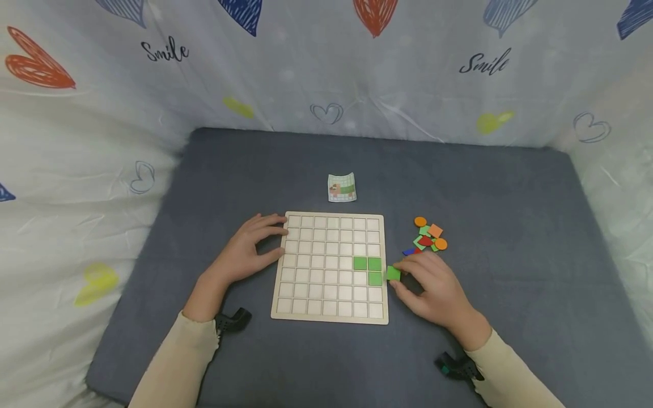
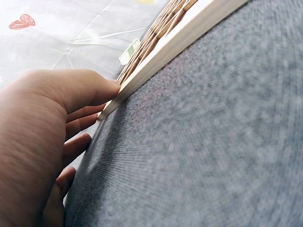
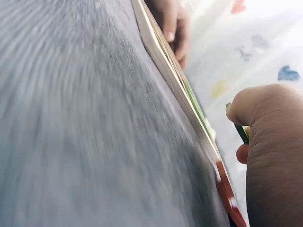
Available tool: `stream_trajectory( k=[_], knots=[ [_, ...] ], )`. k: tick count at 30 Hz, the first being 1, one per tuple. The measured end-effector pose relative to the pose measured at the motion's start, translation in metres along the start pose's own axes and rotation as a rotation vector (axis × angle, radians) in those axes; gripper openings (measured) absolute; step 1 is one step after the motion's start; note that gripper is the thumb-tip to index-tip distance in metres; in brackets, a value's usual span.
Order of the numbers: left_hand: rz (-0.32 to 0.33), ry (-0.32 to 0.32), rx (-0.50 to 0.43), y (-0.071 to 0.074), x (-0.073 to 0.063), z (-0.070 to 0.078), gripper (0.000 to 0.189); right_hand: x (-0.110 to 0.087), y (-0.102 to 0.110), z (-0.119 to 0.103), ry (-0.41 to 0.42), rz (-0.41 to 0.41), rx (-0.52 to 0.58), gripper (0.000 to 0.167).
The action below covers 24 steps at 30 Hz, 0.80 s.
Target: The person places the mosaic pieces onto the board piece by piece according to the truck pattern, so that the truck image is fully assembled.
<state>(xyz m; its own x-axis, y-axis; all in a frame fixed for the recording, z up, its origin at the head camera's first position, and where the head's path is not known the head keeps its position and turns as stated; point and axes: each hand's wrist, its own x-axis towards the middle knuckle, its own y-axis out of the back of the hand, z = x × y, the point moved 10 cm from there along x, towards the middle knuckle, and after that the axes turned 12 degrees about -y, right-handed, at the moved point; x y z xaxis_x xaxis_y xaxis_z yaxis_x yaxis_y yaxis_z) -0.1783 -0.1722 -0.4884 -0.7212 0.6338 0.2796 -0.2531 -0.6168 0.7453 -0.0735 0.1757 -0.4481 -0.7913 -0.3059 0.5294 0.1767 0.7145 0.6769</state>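
A pale wooden grid board [image 1: 315, 277] lies on the dark grey table. Three green square tiles [image 1: 360, 263] sit in cells near its right edge. Just off that edge, my right hand [image 1: 432, 286] pinches another green square tile [image 1: 393, 273] between thumb and fingers; the right wrist view shows this tile [image 3: 241, 134] edge-on. At the board's left edge my left hand [image 1: 250, 249] rests with fingers spread, thumb and fingertips touching the rim. The left wrist view shows the thumb [image 2: 94, 90] against the board's side [image 2: 156, 66].
Beyond the right hand lies a loose pile of pieces, with orange discs [image 1: 420, 221], an orange square [image 1: 435, 230], red, blue and more green pieces. A small picture card [image 1: 342, 188] with a grid pattern lies behind the board. A white printed curtain [image 1: 285, 73] hangs around the table.
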Motion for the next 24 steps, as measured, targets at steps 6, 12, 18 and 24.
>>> stream_trajectory(
  k=[6,12,18,24],
  knots=[
    [0.002,-0.009,0.001,0.0,0.0,0.0,0.044,0.006,-0.021,-0.009,-0.021,-0.066,0.009,0.036],
    [0.006,-0.015,0.003,0.0,0.0,0.002,0.044,0.013,-0.038,-0.016,-0.054,-0.135,0.011,0.028],
    [0.005,-0.007,0.003,0.001,0.0,0.004,0.044,0.019,-0.05,-0.023,-0.063,-0.177,-0.004,0.029],
    [0.001,0.002,-0.002,0.001,0.0,0.004,0.043,0.022,-0.056,-0.025,-0.087,-0.184,-0.011,0.025]
  ],
)
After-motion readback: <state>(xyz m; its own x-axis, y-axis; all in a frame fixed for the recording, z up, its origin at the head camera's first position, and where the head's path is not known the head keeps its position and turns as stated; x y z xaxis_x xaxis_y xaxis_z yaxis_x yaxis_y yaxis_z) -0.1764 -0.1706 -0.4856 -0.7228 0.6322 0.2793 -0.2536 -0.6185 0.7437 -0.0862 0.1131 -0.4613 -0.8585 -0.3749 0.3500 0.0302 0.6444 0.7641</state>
